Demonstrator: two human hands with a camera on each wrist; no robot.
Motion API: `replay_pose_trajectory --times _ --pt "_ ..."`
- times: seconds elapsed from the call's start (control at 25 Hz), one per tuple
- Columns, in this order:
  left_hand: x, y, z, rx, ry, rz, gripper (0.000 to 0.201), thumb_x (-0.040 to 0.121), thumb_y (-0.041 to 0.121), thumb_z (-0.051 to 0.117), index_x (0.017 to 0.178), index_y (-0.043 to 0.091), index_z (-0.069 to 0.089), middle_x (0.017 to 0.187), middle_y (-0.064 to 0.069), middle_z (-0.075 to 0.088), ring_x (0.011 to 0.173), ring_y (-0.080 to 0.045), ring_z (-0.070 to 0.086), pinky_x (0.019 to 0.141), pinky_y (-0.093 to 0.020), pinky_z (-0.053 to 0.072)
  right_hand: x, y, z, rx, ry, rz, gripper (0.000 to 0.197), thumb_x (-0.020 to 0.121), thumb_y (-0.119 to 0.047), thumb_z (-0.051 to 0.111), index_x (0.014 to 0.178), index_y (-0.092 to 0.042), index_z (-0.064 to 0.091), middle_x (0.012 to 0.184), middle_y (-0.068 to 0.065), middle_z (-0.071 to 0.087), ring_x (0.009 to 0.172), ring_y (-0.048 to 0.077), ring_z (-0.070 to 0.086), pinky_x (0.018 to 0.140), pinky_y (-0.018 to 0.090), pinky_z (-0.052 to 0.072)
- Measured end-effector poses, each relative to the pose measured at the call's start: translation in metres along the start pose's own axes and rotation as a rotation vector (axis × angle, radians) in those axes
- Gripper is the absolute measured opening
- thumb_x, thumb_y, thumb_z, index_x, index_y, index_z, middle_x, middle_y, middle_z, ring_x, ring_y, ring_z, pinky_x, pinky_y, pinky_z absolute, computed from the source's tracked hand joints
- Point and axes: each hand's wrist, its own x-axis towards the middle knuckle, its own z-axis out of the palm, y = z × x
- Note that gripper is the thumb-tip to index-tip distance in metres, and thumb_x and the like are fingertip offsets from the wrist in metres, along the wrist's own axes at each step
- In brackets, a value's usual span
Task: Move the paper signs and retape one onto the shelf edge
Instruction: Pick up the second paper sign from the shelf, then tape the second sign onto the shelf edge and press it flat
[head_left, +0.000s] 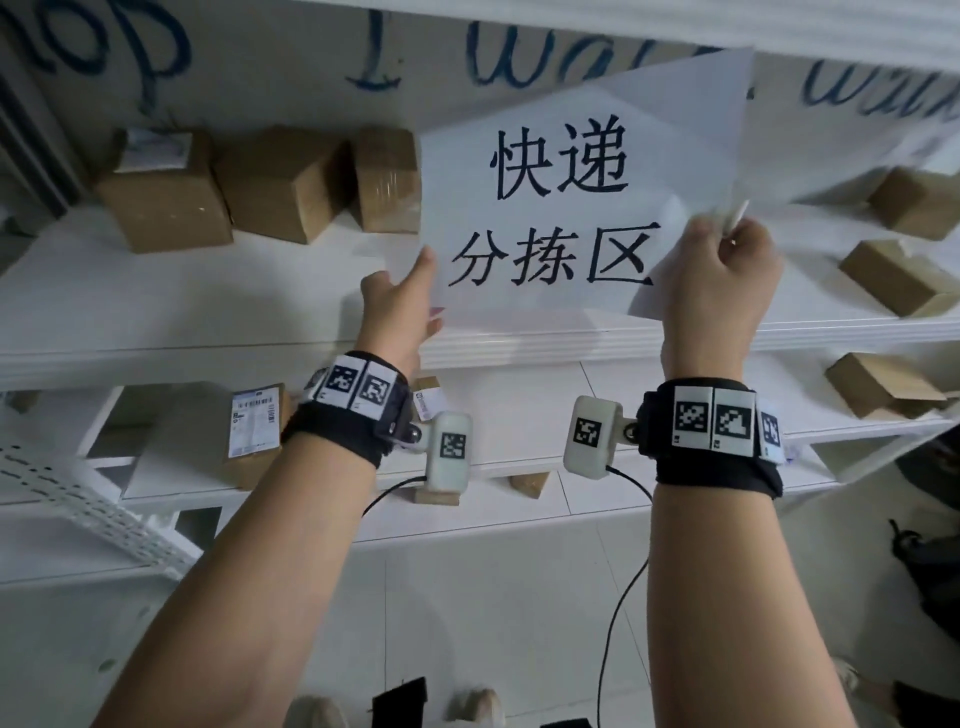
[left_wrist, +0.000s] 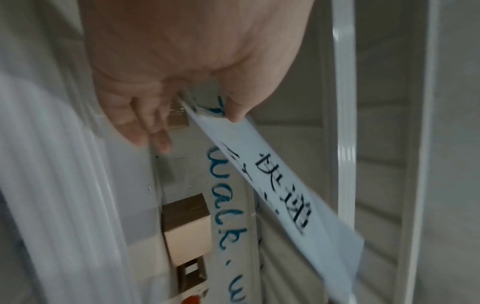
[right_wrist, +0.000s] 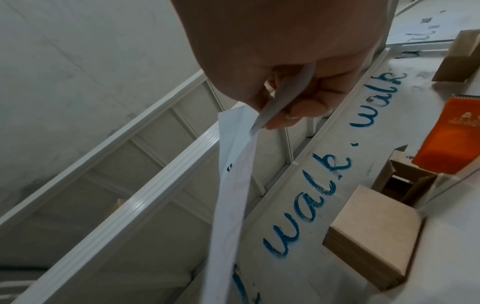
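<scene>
A white paper sign (head_left: 561, 208) with large black characters is held upright in front of the white shelf, above its front edge (head_left: 208, 358). My left hand (head_left: 415, 296) pinches the sign's lower left edge, thumb (left_wrist: 233, 111) on the front and fingers behind it. My right hand (head_left: 727, 244) grips the right edge with curled fingers. A second white sheet (head_left: 717, 67) shows behind the sign at the upper right, held in the same right hand. In the right wrist view my right hand (right_wrist: 275, 115) holds the paper (right_wrist: 233, 164), seen edge-on, and a thin grey strip (right_wrist: 280, 102) between its fingers.
Cardboard boxes (head_left: 166, 192) stand on the shelf at the left, and more boxes (head_left: 893, 275) lie at the right. Labelled parcels (head_left: 254, 426) sit on the lower shelf. Blue handwriting (head_left: 519, 47) runs along the back panel. An orange notebook (right_wrist: 449, 133) lies on the shelf.
</scene>
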Motion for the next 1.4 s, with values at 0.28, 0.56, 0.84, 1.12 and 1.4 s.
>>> replay_pose_trajectory --times 0.28,0.56,0.84,1.12,1.4 --pt "-0.003 -0.006 -0.065 -0.177 0.328 0.201 0.055 0.095 0.015 0.073 0.145 0.015 0.049 0.119 0.001 0.068 0.102 -0.013 0.071 0.083 -0.027 0.061 -0.047 0.010 0.036 0.073 -0.188 0.079 0.036 0.106 -0.030 0.048 0.071 -0.028 0.043 0.068 -0.010 0.043 0.066 0.011 0.041 0.066 0.031 0.036" --pt "-0.034 -0.024 -0.192 -0.073 0.490 0.242 0.054 0.097 0.019 0.070 0.146 0.015 0.049 0.130 -0.003 0.067 0.102 -0.005 0.067 0.094 -0.024 0.056 -0.141 -0.021 0.084 0.124 -0.164 -0.032 0.017 0.103 -0.024 0.061 0.103 -0.012 0.075 0.098 -0.001 0.075 0.089 0.008 0.066 0.088 0.028 0.055" --pt "-0.075 -0.024 -0.355 -0.101 0.689 0.287 0.050 0.087 0.025 0.068 0.134 0.017 0.055 0.124 -0.005 0.070 0.114 -0.023 0.071 0.099 -0.048 0.060 -0.281 -0.094 0.147 0.297 -0.251 -0.101 0.016 0.106 -0.024 0.062 0.093 -0.020 0.070 0.085 -0.005 0.073 0.081 0.007 0.067 0.081 0.027 0.058" --pt "-0.135 0.002 -0.468 0.208 0.967 0.477 0.056 0.101 0.019 0.061 0.152 0.011 0.040 0.152 -0.014 0.048 0.138 -0.028 0.051 0.113 -0.034 0.047 -0.386 -0.149 0.188 0.479 -0.489 -0.015 0.014 0.099 -0.011 0.074 0.110 -0.002 0.072 0.094 0.008 0.074 0.070 0.007 0.070 0.074 0.035 0.064" --pt "-0.170 0.063 -0.450 0.798 0.811 0.934 0.083 0.097 0.048 0.066 0.162 0.008 0.034 0.171 -0.029 0.005 0.159 -0.044 0.006 0.125 -0.067 0.014 -0.457 -0.221 0.219 0.732 -0.714 -0.063 0.015 0.096 -0.002 0.077 0.100 -0.009 0.065 0.084 0.006 0.071 0.071 0.008 0.068 0.073 0.028 0.064"
